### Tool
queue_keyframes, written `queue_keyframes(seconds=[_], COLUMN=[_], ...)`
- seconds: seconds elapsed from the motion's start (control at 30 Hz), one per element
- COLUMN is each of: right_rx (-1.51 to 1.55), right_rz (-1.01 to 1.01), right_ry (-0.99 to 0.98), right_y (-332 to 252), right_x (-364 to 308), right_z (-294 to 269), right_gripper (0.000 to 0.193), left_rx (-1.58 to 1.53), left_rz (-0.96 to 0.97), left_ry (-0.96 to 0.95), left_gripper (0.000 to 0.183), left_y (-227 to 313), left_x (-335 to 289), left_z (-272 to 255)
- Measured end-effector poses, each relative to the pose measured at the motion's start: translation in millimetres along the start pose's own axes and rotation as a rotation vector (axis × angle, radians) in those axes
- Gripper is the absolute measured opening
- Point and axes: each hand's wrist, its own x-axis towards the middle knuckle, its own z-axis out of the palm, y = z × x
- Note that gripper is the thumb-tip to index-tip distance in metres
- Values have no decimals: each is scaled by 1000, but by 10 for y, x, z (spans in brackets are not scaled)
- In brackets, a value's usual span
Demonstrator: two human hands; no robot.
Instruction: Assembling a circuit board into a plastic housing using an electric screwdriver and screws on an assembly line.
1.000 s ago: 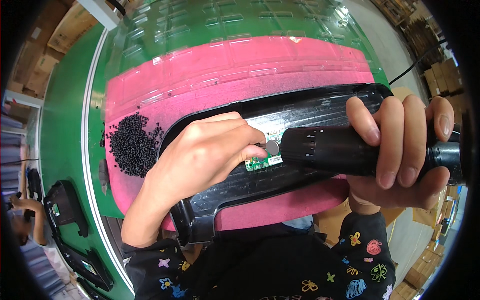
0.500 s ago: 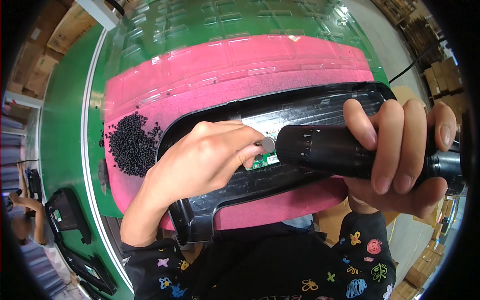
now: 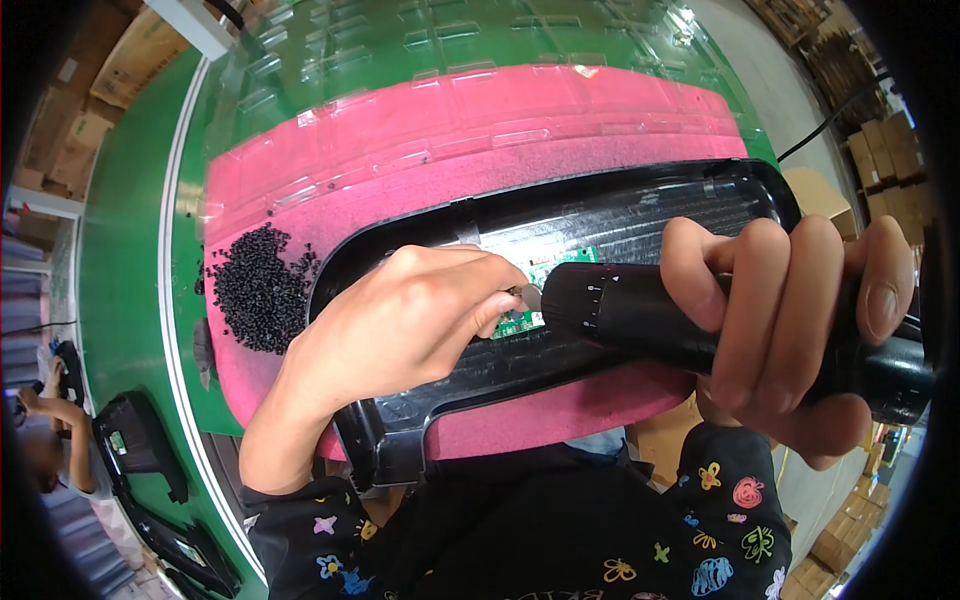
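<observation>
Several black moulded plastic shells [image 3: 138, 445], at left. One heap of tiny black parts [image 3: 262, 292] lay on a pink padded mat [image 3: 560, 415]. Right of it, the left hand [image 3: 405, 315] had thumb and forefinger pinched closed behind a small grey round disc [image 3: 533, 298]; anything between the tips was hidden. One green circuit board [image 3: 576, 257] lay inside a shallow black plastic housing [image 3: 480, 382]. At right, the right hand [image 3: 770, 325] gripped a black cylindrical power tool [image 3: 640, 305], its nose just beside the disc.

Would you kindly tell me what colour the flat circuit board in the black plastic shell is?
The flat circuit board is green, seen in the head view.
</observation>
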Motion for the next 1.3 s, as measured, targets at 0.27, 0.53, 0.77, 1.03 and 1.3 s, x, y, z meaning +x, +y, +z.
queue_keyframes(seconds=[0.27,0.53,0.77,1.03,1.3], right_rx=[-220,-426,-461,-451,-380], right_rz=[98,259,319,385,250], right_ry=[269,269,304,243,255], right_y=[-181,106,170,235,177], right_x=[107,132,136,149,61], right_z=[-75,-199,-149,-120,-120], right_gripper=[30,27,26,26,28], left_rx=[158,172,92,57,64], left_rz=[117,101,33,-38,-9], left_ry=[236,76,67,14,59], left_gripper=[12,17,15,3,5], left_y=[-102,-122,-121,-100,-96], left_x=[7,-81,-103,-95,-108], left_z=[43,17,25,-13,5])
